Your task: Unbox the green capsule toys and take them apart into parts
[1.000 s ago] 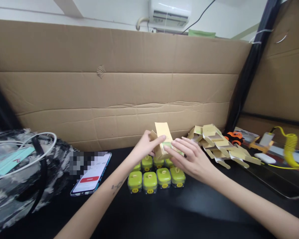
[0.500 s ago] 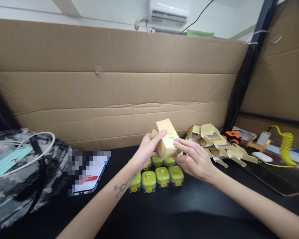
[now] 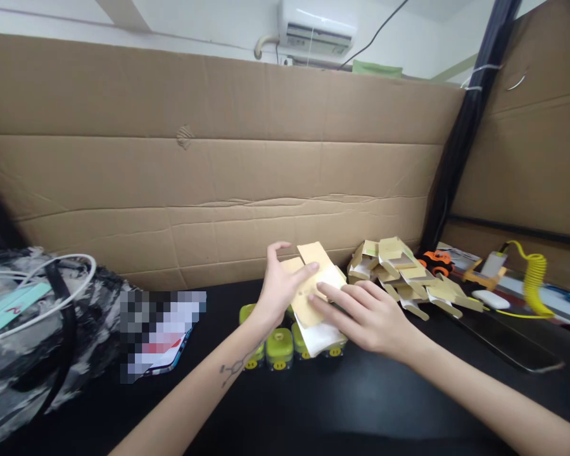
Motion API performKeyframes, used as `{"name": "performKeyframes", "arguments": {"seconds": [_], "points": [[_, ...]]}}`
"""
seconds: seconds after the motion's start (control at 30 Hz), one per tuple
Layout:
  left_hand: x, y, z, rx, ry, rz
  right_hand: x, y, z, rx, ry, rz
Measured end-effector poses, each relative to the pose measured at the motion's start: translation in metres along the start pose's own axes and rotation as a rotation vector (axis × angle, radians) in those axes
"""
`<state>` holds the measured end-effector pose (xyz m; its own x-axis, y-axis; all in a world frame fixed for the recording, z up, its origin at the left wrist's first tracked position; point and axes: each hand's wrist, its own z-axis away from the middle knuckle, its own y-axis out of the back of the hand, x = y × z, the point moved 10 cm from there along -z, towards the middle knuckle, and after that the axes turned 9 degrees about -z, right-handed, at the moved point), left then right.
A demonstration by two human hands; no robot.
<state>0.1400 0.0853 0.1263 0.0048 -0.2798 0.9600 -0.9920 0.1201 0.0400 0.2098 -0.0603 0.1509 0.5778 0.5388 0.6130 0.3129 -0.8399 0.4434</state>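
A small tan cardboard box (image 3: pixel 307 309) is between my hands, its end opened out and a white inner flap hanging toward me. My left hand (image 3: pixel 279 288) grips it from the left, thumb across the top and index finger raised. From the right, my right hand (image 3: pixel 373 316) has its fingers on the box's face; the thumb is hidden. Below the box stand several green-lidded clear containers (image 3: pixel 279 345) with round yellow labels, partly covered by the box and my hands.
Opened tan boxes (image 3: pixel 403 269) lie piled at the right, near an orange toy car (image 3: pixel 436 261) and a dark phone (image 3: pixel 510 342). On the left are another phone (image 3: pixel 168 342) and a grey patterned bundle (image 3: pixel 23 367) with cables. A cardboard wall (image 3: pixel 247 164) stands behind.
The box was closed-looking at this end; now it is opened and flatter, its white inside showing. My left index finger has lifted, and my right fingers have moved lower and left.
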Motion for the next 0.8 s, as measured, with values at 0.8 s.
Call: {"name": "performKeyframes", "arguments": {"seconds": [0.8], "points": [[0.076,0.033,-0.004,-0.096,-0.171,-0.066,0.123,-0.007,0.118,-0.256,-0.748,-0.165]]}}
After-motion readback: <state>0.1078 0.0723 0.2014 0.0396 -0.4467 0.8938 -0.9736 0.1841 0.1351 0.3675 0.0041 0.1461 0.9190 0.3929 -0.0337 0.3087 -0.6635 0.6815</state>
